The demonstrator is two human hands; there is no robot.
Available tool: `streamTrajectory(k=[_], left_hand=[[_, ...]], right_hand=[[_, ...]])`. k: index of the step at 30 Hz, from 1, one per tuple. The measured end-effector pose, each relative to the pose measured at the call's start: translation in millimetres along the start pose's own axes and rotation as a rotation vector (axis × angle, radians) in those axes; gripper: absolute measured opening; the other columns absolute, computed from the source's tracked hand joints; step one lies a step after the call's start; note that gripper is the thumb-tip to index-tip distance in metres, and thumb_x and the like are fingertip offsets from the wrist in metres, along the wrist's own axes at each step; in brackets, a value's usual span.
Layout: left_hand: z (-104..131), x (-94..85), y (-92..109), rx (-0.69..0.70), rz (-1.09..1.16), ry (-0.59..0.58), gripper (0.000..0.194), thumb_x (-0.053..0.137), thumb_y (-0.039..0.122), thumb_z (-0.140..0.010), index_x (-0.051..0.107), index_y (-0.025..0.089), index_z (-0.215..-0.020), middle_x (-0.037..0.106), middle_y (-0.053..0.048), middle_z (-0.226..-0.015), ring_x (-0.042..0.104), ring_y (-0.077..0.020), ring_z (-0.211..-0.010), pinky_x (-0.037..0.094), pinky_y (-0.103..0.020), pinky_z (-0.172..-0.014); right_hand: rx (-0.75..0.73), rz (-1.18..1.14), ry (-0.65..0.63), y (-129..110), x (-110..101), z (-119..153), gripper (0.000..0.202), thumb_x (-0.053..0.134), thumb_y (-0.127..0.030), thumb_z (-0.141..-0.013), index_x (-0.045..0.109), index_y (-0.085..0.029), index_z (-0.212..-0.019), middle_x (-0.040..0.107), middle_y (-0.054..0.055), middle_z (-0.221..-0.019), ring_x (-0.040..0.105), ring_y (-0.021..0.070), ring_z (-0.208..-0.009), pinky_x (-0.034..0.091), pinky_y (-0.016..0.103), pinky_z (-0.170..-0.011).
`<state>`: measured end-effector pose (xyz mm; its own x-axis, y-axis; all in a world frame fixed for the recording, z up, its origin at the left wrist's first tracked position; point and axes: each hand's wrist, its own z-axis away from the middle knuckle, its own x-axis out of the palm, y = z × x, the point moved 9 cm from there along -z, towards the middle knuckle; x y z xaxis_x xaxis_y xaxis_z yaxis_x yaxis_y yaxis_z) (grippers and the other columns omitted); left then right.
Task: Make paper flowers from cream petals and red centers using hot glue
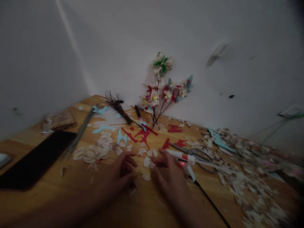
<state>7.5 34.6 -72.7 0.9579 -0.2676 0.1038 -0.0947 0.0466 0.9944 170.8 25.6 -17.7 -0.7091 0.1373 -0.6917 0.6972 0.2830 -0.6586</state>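
My left hand (pixel 123 172) hovers low over the wooden table, fingers loosely curled and the thumb apart from them. Just below its thumb a small pale piece (pixel 133 191) shows, too blurred to name. My right hand (pixel 172 177) has its fingers spread, with the fingertips at a few loose dried petals (pixel 147 162); whether they touch is unclear. A white glue gun (pixel 190 160) with a red light lies right beside it. Left of my left hand is a heap of petals (pixel 103 145). Red paper scraps (pixel 143 134) and light blue paper scraps (pixel 122 138) lie beyond both hands.
Artificial flowers on twigs (pixel 163 91) stand against the wall. A twig bundle (pixel 120 109), thin wires (pixel 82 128) and a black flat device (pixel 35 160) are on the left. Scissors (pixel 204 156) lie behind the glue gun, whose cord (pixel 211 202) trails forward. Petals (pixel 251 186) cover the right side.
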Motion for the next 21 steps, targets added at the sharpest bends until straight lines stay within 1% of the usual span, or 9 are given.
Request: streamTrajectory(k=[3, 6, 8, 10, 13, 15, 17, 19, 21], left_hand=[[2.5, 4.7, 3.5, 0.017, -0.022, -0.019, 0.036, 0.060, 0.016, -0.077, 0.048, 0.027, -0.109, 0.053, 0.003, -0.090, 0.058, -0.0098, -0.059, 0.050, -0.026, -0.055], [3.1, 4.2, 5.8, 0.031, -0.040, -0.012, 0.034, 0.058, 0.020, -0.079, 0.048, 0.027, -0.111, 0.053, 0.001, -0.093, 0.058, -0.0106, -0.060, 0.051, -0.026, -0.055], [2.7, 2.1, 6.2, 0.044, -0.053, 0.003, 0.032, 0.056, 0.023, -0.081, 0.048, 0.026, -0.111, 0.054, 0.000, -0.093, 0.058, -0.0115, -0.062, 0.052, -0.027, -0.055], [2.2, -0.4, 6.7, 0.060, -0.061, 0.018, 0.030, 0.055, 0.025, -0.082, 0.048, 0.025, -0.111, 0.055, -0.002, -0.093, 0.059, -0.0136, -0.066, 0.053, -0.029, -0.058], [2.2, -3.6, 8.6, 0.072, -0.095, 0.030, 0.031, 0.055, 0.025, -0.082, 0.048, 0.025, -0.112, 0.057, -0.003, -0.096, 0.061, -0.0187, -0.082, 0.055, -0.034, -0.069], [2.9, -5.4, 12.0, 0.083, -0.133, 0.037, 0.030, 0.055, 0.025, -0.083, 0.049, 0.026, -0.112, 0.059, -0.004, -0.099, 0.059, -0.0203, -0.093, 0.052, -0.037, -0.081], [3.8, -7.4, 15.8, 0.088, -0.161, 0.052, 0.028, 0.055, 0.027, -0.083, 0.050, 0.025, -0.111, 0.060, -0.005, -0.103, 0.058, -0.0210, -0.100, 0.048, -0.038, -0.088], [4.6, -10.4, 17.7, 0.071, -0.162, 0.085, 0.027, 0.055, 0.030, -0.082, 0.052, 0.023, -0.109, 0.060, -0.007, -0.105, 0.058, -0.0224, -0.101, 0.049, -0.038, -0.087], [5.2, -13.4, 18.2, 0.047, -0.140, 0.125, 0.027, 0.056, 0.033, -0.082, 0.053, 0.023, -0.107, 0.060, -0.008, -0.105, 0.060, -0.0230, -0.096, 0.053, -0.036, -0.079]], right_hand=[[-0.030, 0.087, -0.048, -3.9, 4.1, 0.1, 0.046, 0.048, -0.014, -0.078, 0.040, -0.020, -0.123, 0.068, 0.007, -0.098, 0.063, 0.0241, -0.093, 0.048, 0.042, -0.083], [-0.047, 0.114, -0.086, -4.7, 4.5, 0.3, 0.047, 0.047, -0.012, -0.077, 0.041, -0.019, -0.123, 0.068, 0.007, -0.095, 0.062, 0.0237, -0.093, 0.046, 0.043, -0.085], [-0.038, 0.126, -0.089, -2.2, 2.7, 0.0, 0.046, 0.047, -0.012, -0.077, 0.042, -0.020, -0.122, 0.068, 0.006, -0.093, 0.062, 0.0240, -0.091, 0.047, 0.043, -0.083], [-0.020, 0.151, -0.063, 1.1, -0.5, -0.5, 0.045, 0.048, -0.013, -0.077, 0.044, -0.021, -0.121, 0.068, 0.006, -0.091, 0.063, 0.0249, -0.089, 0.047, 0.043, -0.081], [0.004, 0.181, -0.036, 4.8, -1.7, -0.5, 0.045, 0.047, -0.014, -0.078, 0.044, -0.020, -0.122, 0.068, 0.007, -0.092, 0.063, 0.0255, -0.088, 0.048, 0.043, -0.080], [0.003, 0.189, -0.055, 5.4, 2.5, 0.1, 0.048, 0.048, -0.013, -0.076, 0.042, -0.019, -0.124, 0.068, 0.009, -0.097, 0.063, 0.0254, -0.090, 0.048, 0.043, -0.081], [-0.015, 0.206, -0.082, 4.4, 8.2, 0.8, 0.051, 0.050, -0.012, -0.074, 0.042, -0.017, -0.125, 0.066, 0.011, -0.105, 0.062, 0.0260, -0.096, 0.048, 0.044, -0.083], [-0.024, 0.238, -0.096, 4.3, 12.8, 1.0, 0.052, 0.051, -0.010, -0.072, 0.043, -0.015, -0.124, 0.065, 0.012, -0.108, 0.061, 0.0269, -0.099, 0.047, 0.044, -0.085], [-0.021, 0.270, -0.103, 5.0, 16.4, 1.0, 0.051, 0.049, -0.009, -0.072, 0.045, -0.015, -0.122, 0.067, 0.012, -0.105, 0.061, 0.0275, -0.098, 0.048, 0.045, -0.084]])
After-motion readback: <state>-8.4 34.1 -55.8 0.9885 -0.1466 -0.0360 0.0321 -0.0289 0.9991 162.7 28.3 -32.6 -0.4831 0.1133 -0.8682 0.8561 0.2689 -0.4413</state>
